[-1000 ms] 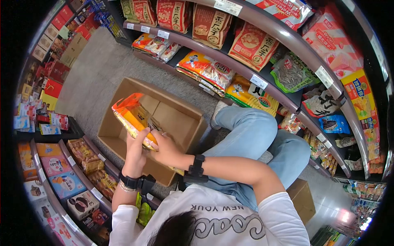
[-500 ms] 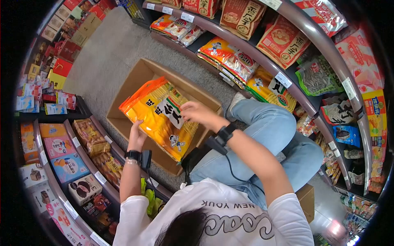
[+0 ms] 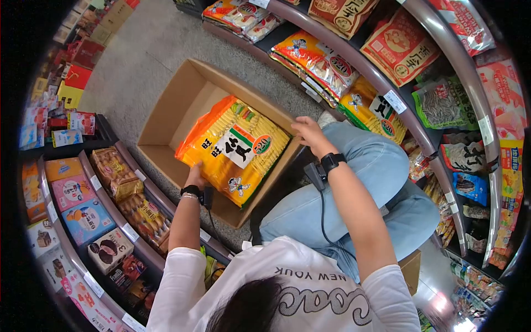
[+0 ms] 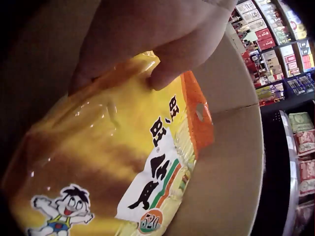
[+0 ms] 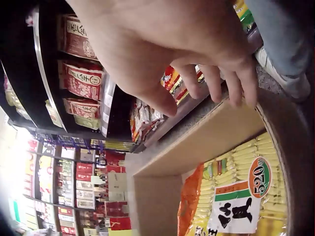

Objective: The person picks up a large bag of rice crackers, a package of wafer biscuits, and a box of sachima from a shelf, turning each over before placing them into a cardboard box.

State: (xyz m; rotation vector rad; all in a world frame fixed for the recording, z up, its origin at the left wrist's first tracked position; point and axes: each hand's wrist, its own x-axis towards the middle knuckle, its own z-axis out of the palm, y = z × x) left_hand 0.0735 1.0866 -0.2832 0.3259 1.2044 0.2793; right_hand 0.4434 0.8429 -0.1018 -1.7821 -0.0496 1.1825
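Note:
A large yellow and orange bag of rice crackers (image 3: 227, 157) lies inside the open cardboard box (image 3: 160, 124), its printed front facing up. My left hand (image 3: 196, 178) holds the bag by its near left edge, and in the left wrist view the thumb (image 4: 165, 73) lies over the front. Off the bag, my right hand (image 3: 311, 135) is at the box's right rim with its fingers loosely bent and nothing in them. Its fingers (image 5: 236, 88) overlap the rim in the right wrist view.
Shelves on the right hold more cracker bags (image 3: 318, 63) and red seed bags (image 3: 401, 47). Boxed snacks (image 3: 88, 218) line the shelf at left. Bent legs in jeans (image 3: 354, 182) are beside the box, and grey floor (image 3: 149, 50) lies beyond it.
The bag has turned from edge-on to face up and gone down into the box. My right hand has let go and moved right to the rim; the left stays at the bag's edge.

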